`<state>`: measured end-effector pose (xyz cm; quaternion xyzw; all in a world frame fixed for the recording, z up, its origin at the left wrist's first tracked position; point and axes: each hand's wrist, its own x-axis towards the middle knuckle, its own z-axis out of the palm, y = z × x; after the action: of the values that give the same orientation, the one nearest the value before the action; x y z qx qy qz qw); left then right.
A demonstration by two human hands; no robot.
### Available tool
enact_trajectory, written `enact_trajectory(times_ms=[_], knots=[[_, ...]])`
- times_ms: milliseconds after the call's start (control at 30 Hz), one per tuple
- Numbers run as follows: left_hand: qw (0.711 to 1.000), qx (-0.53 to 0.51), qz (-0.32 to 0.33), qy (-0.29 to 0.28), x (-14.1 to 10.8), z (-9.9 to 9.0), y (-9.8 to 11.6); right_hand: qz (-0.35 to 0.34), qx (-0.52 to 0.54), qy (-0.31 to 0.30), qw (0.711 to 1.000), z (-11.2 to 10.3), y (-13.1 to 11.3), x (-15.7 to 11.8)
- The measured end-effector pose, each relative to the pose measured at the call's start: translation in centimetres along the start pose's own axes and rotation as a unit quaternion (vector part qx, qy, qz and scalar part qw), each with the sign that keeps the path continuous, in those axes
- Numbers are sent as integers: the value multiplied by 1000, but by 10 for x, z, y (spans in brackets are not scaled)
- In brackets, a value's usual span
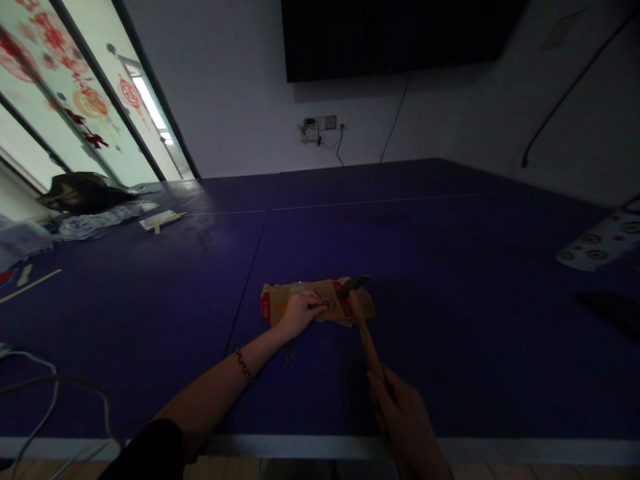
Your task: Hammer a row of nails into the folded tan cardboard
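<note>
A flattened piece of brown and red cardboard [277, 301] lies on the dark blue table [420, 267]. My left hand [300, 312] rests on it, fingers pinched around something too small to make out. In my right hand [403, 410] is the wooden handle of a hammer [367, 337]. The dark hammer head is over the right part of the cardboard, just right of my left fingertips. Several thin metal pieces [291, 352] lie below my left wrist, partly hidden by the forearm.
At the far left are a dark bag [85, 192], plastic packets [100, 221] and a white tray [160, 220]. White cables [50, 383] cross the near left corner. On the right are a patterned white object [597, 245] and a dark flat object [610, 308].
</note>
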<state>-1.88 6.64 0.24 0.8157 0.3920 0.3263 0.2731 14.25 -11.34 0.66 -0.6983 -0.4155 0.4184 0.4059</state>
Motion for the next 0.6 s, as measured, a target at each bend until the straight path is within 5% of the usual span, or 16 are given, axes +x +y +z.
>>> enact_trajectory(times_ms=[233,600], knots=[[1000,7,-4,4,0,0,0,-37,-5,33,999,0,3,1],[1000,7,-12,6,0,1,1,-15,-11,4,1000,-1,-3,0]])
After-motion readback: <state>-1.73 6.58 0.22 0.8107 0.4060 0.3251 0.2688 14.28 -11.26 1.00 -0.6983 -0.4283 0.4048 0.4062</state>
